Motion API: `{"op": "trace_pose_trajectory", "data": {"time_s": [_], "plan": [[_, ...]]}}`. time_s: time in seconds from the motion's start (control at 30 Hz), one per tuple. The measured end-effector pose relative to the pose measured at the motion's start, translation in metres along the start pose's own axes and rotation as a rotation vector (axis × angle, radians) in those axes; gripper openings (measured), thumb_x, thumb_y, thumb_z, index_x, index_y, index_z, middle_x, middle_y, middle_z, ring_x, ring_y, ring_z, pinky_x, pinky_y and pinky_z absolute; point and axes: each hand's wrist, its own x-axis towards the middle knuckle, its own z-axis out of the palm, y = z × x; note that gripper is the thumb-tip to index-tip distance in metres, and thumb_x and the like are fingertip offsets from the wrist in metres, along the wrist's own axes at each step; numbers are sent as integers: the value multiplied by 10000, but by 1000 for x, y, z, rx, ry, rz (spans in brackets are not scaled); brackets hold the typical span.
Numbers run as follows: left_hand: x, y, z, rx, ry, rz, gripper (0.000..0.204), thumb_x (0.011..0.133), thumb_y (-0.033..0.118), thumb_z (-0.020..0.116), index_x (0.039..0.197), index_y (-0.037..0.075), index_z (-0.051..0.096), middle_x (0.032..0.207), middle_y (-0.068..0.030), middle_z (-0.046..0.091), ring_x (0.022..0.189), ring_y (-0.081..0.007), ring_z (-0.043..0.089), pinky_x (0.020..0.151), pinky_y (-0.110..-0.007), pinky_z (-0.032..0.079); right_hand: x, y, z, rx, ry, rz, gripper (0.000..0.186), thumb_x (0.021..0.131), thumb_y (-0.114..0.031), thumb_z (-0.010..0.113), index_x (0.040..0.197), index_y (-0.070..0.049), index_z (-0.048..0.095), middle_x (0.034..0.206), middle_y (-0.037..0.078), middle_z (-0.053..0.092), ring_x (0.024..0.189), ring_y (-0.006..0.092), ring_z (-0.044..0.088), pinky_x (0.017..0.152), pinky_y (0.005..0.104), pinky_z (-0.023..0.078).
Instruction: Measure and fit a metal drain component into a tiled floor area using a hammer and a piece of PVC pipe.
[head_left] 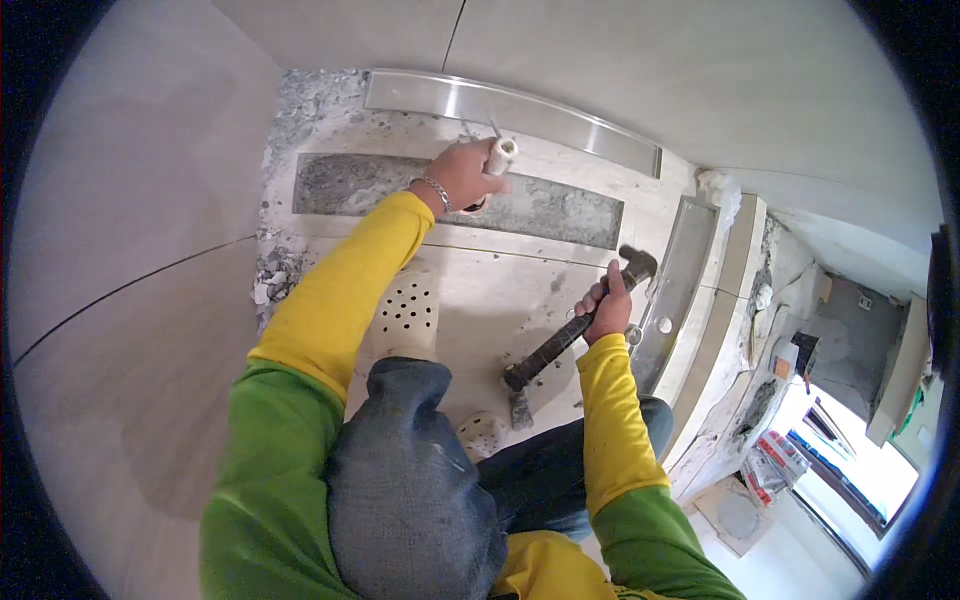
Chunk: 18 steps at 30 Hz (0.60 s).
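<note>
Gripping a white, hollow-ended tube (503, 152) in the left hand (462, 176), the person in front of me holds it above the long grey recess (575, 212) in the pale floor (500, 275). Fingers wrapped round it, open end up; lower end hidden by the hand, can't tell what it rests on. Right hand (609, 305): closed on a dark hammer (553, 348), choked up just below the head, thumb along the handle. Head points away from the person, handle slants back toward the light clogs (407, 308), its butt close beside a grey blade-like piece (521, 411).

Handling, my guess: tube light, stiff, probably plastic, maybe slick with dust; may crack at the rim if struck. Best hold is round the middle, rim left free. Hammer looks heavy at the head, rigid; the high hold should steady it but cut the swing, lower on the handle gives more force. Handle looks wrapped, so likely decent grip. Metal channel (480, 98) lies beyond the recess; rubble (273, 280) at left, loose and gritty.
</note>
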Motion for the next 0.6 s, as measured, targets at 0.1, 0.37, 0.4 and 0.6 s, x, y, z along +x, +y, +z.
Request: {"op": "trace_pose_trajectory", "data": {"time_s": [0.1, 0.37, 0.4, 0.6], "plan": [[3, -3, 9, 138, -54, 31, 418, 699, 298, 772, 1011, 65, 620, 893, -155, 671, 841, -319, 652, 766, -401, 503, -33, -23, 36, -72, -116, -102, 413, 895, -476, 610, 726, -139, 440, 527, -18, 339, 370, 131, 356, 363, 299, 336], [20, 0, 23, 260, -182, 181, 484, 686, 348, 781, 1029, 57, 604, 883, -172, 660, 862, -360, 639, 777, -440, 488, -117, -94, 122, -17, -418, -478, 544, 974, -602, 312, 946, -86, 483, 532, 24, 392, 368, 153, 371, 362, 286, 327], [22, 0, 25, 286, -202, 161, 491, 685, 349, 780, 1041, 60, 603, 907, -178, 656, 889, -366, 633, 793, -443, 485, -108, -87, 119, -19, -414, -478, 544, 974, -602, 312, 946, -86, 483, 532, 24, 392, 368, 153, 371, 362, 286, 327], [21, -20, 38, 335, -213, 163, 522, 673, 339, 783, 1086, 70, 612, 976, -178, 657, 941, -363, 627, 833, -440, 487, -65, -56, 102, -805, -494, -443, 522, 985, -549, 351, 817, -74, 489, 513, 37, 429, 355, 147, 418, 342, 285, 350]]}}
